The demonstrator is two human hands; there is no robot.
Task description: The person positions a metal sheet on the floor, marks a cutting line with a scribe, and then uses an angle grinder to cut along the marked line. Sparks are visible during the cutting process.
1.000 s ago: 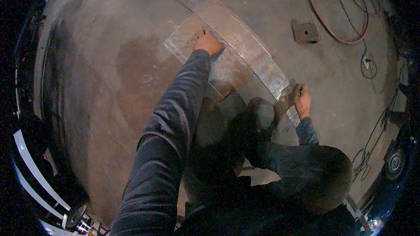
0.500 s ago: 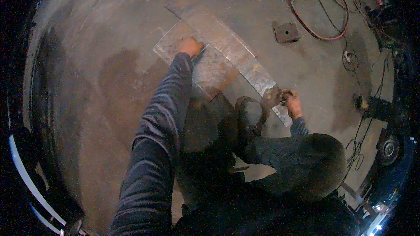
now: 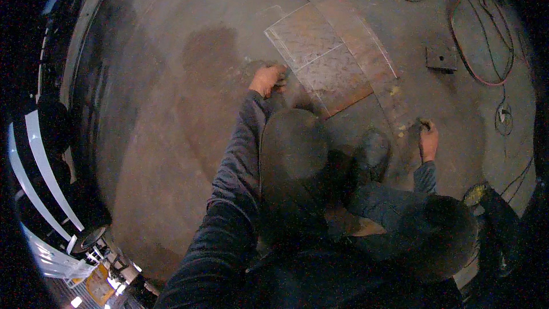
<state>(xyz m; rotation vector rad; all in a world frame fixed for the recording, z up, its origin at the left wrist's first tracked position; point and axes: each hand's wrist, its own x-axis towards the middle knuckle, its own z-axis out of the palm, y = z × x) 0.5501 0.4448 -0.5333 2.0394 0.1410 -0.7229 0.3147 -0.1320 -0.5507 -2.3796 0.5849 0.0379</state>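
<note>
On the floor in front of me lies a tread-patterned metal plate (image 3: 329, 74), crossed by a pale line, with a rusty near edge. A long flat metal strip (image 3: 357, 37) runs diagonally along its right side. My left hand (image 3: 267, 80) is just off the plate's left edge, its fingers curled; whatever they may hold cannot be made out. Low on the right, my right hand (image 3: 428, 140) is closed in a pinch near the strip's near end. Something small and dark shows at its fingertips, too dim to name. My boot (image 3: 373, 147) stands between the plate and that hand.
A bracket-like metal piece with a hole (image 3: 441, 59) lies to the right. Beyond it, hoses and cables (image 3: 483, 80) loop over the floor. A dark object with a yellowish end (image 3: 476, 194) lies at lower right. Pale curved bars (image 3: 48, 166) and a wheel stand at far left.
My view has swung left, so the floor things sit farther right. My left hand has left the plate's top and come to its left side. My right hand stays pinched near the strip's end.
</note>
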